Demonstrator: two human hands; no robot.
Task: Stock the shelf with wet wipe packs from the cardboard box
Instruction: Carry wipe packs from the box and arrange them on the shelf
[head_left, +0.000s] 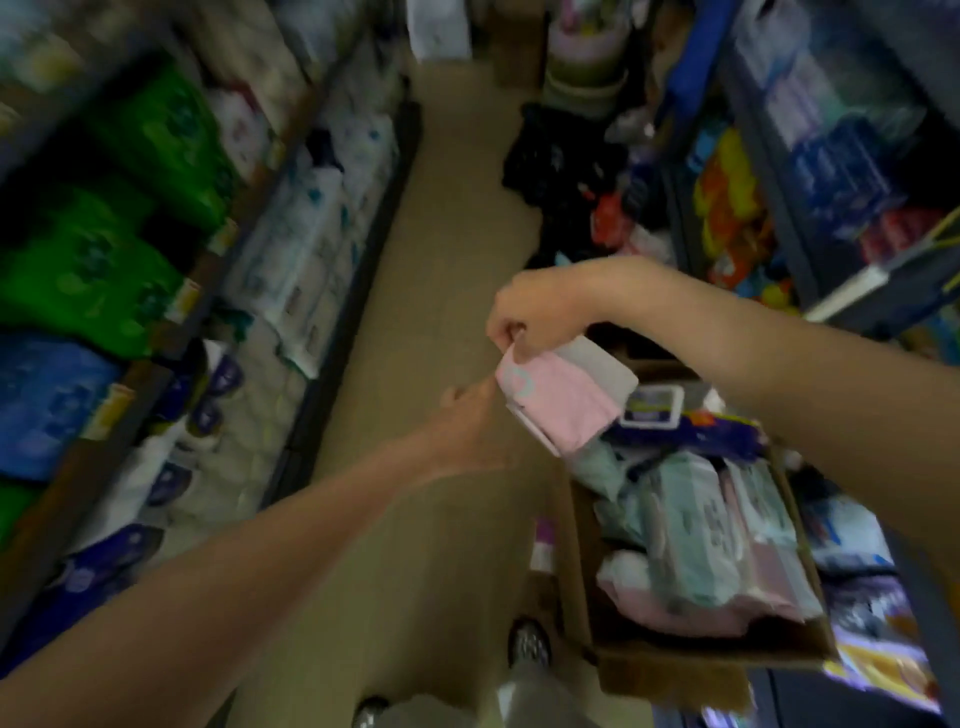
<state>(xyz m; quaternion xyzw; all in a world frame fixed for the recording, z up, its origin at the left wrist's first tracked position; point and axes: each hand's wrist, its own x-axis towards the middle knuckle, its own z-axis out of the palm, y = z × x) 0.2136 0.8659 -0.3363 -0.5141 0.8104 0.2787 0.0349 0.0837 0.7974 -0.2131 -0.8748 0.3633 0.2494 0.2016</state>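
Fingers of right hand pinch pink wipe pack above cardboard box.

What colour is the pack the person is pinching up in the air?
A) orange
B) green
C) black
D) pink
D: the right hand pinches the top corner of a pink pack, which hangs above the cardboard box, while the left hand reaches toward it.
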